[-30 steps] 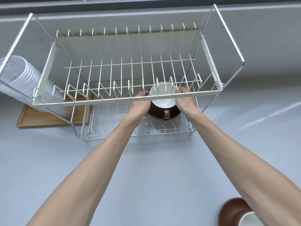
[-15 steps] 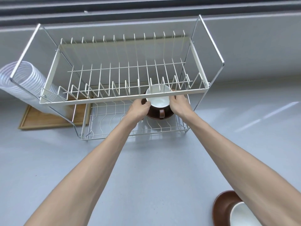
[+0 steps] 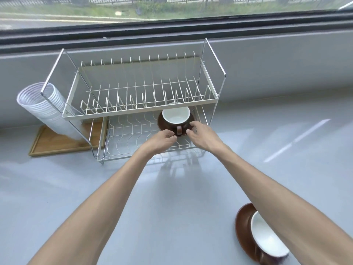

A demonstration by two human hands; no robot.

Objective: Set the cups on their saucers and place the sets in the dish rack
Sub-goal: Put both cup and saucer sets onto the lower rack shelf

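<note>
A brown cup with a white inside (image 3: 176,115) sits on a brown saucer (image 3: 162,124) on the lower tier of the two-tier wire dish rack (image 3: 141,114), at its right end, handle toward me. My left hand (image 3: 161,139) and my right hand (image 3: 200,134) hover just in front of the set, on either side of the handle, fingers loose and holding nothing. A second brown cup (image 3: 267,238) on its saucer (image 3: 243,226) stands on the counter at the lower right, partly hidden by my right forearm.
A stack of clear ribbed plastic cups (image 3: 44,106) leans on a wooden tray (image 3: 57,144) left of the rack. The grey counter (image 3: 172,197) runs to a low wall under a window. The upper tier overhangs the back of the lower tier.
Both hands held the cup set inside the lower tier; now they have let go and drawn back toward me. The set stays on the rack. The view has tilted up to show the window.
</note>
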